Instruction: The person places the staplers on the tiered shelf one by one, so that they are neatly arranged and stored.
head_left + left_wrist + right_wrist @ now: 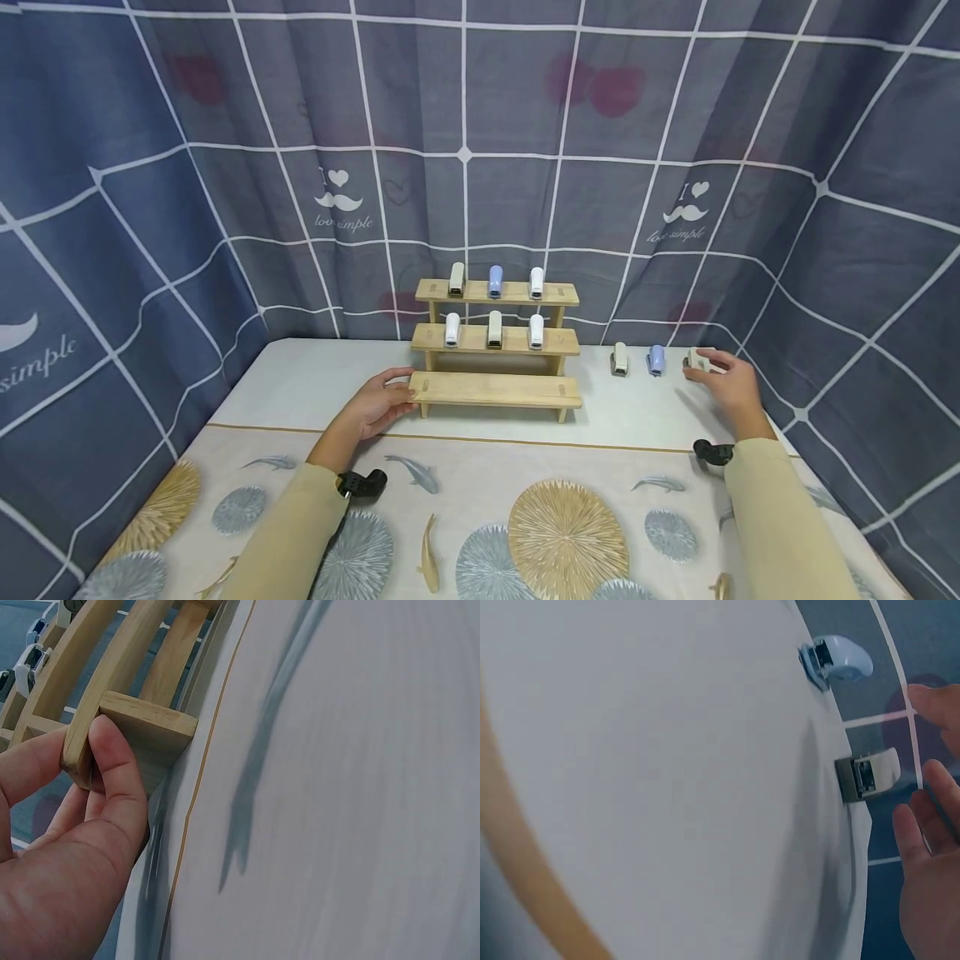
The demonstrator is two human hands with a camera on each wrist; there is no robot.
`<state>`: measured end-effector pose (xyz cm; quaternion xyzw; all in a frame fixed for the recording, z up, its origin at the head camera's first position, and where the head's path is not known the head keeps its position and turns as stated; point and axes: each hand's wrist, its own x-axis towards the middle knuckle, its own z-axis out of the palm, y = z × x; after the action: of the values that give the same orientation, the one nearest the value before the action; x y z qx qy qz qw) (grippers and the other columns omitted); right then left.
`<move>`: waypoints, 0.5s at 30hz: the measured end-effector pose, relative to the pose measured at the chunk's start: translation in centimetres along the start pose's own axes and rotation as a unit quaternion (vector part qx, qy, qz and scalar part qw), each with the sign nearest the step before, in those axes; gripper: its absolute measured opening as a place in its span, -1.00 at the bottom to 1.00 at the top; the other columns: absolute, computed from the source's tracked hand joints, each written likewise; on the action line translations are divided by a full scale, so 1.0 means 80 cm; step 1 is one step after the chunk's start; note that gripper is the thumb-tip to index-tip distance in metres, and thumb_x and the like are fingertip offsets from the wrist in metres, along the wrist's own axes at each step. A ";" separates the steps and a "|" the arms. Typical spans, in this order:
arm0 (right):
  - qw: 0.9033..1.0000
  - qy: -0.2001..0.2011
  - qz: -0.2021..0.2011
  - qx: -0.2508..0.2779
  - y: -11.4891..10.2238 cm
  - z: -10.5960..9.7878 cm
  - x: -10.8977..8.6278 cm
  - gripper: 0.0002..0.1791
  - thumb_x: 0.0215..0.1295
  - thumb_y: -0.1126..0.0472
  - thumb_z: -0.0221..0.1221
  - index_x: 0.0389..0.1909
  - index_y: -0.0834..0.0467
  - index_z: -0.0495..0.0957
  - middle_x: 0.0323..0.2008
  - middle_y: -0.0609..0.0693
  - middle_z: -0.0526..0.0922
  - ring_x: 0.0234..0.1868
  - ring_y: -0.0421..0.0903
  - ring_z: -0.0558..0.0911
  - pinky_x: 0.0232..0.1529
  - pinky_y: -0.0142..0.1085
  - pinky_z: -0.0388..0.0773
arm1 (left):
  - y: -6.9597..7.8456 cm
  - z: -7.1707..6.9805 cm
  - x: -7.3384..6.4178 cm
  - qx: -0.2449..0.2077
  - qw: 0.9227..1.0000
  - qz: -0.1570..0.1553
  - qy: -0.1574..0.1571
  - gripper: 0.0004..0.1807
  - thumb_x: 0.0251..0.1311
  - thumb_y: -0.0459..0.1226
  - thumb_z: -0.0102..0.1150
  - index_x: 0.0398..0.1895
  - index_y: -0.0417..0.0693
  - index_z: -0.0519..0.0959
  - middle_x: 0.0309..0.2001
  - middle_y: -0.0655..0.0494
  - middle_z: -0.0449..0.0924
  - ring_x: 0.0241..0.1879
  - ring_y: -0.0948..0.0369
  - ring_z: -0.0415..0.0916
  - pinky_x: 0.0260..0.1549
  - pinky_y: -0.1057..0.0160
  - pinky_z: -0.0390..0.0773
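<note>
My left hand [378,404] pinches the left end of the lowest step of a three-step wooden display rack [495,390]. In the left wrist view, the thumb and fingers [116,757] curl round the end of that board [79,746]. At the right, my right hand [726,383] is beside a small cream stapler [697,360]. The right wrist view shows its fingers [907,832] spread, with a gap between them and the stapler [881,774]. Left of it on the table stand a blue stapler [656,360] and another cream stapler [619,359].
White, blue and cream mini staplers stand on the rack's top step [513,293] and middle step [513,340]; the lowest step is bare. A patterned cloth [420,533] covers the front of the white table [300,383]. A dark checked curtain [510,200] hangs behind and at both sides.
</note>
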<state>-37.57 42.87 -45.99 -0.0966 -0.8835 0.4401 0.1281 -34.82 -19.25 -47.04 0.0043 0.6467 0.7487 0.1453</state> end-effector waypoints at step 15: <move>0.999 -0.035 0.027 -0.029 0.014 -0.009 0.019 -0.13 0.28 0.10 0.39 0.53 0.22 0.25 0.46 0.45 0.25 0.47 0.41 0.26 0.36 0.25 0.40 | 0.000 -0.002 0.001 0.005 1.000 0.006 -0.008 -0.27 0.38 -0.56 0.05 0.57 -0.30 0.06 -0.15 0.05 0.61 -0.26 0.25 0.64 -0.22 0.40 0.72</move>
<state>-38.76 44.53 -46.27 -0.1085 -0.8970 0.4205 0.0826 -34.90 -19.35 -47.09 0.0149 0.6491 0.7464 0.1462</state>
